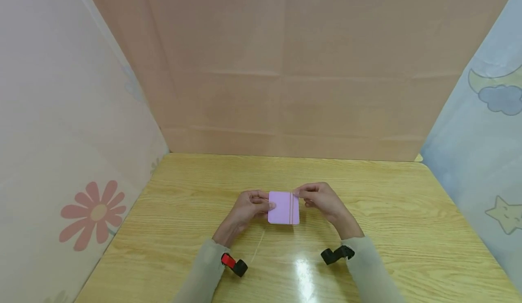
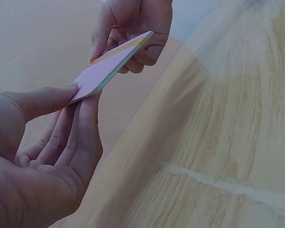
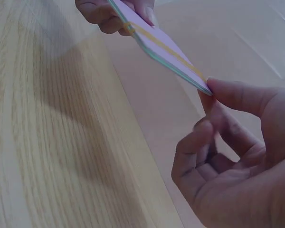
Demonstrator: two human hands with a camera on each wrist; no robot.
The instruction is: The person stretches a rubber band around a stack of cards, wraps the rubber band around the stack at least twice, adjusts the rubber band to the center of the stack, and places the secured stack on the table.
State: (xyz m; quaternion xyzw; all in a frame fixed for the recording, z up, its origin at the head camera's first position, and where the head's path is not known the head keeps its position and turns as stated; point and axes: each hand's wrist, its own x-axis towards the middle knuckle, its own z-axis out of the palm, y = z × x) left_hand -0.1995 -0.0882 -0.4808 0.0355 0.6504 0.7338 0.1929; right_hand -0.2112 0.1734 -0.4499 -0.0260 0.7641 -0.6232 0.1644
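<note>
A pink pad (image 1: 279,208) is held just above the surface (image 1: 195,244), its left edge pinched between the thumb and fingers of the left hand (image 1: 249,205) and its far right corner by those of the right hand (image 1: 322,198). The band (image 3: 167,48) round it is apparently being adjusted; whether fitted or removed cannot be told. A steady left grip seems called for while the band is worked. The pad's underside is hidden, and whether the band is pinched too is unclear.
</note>
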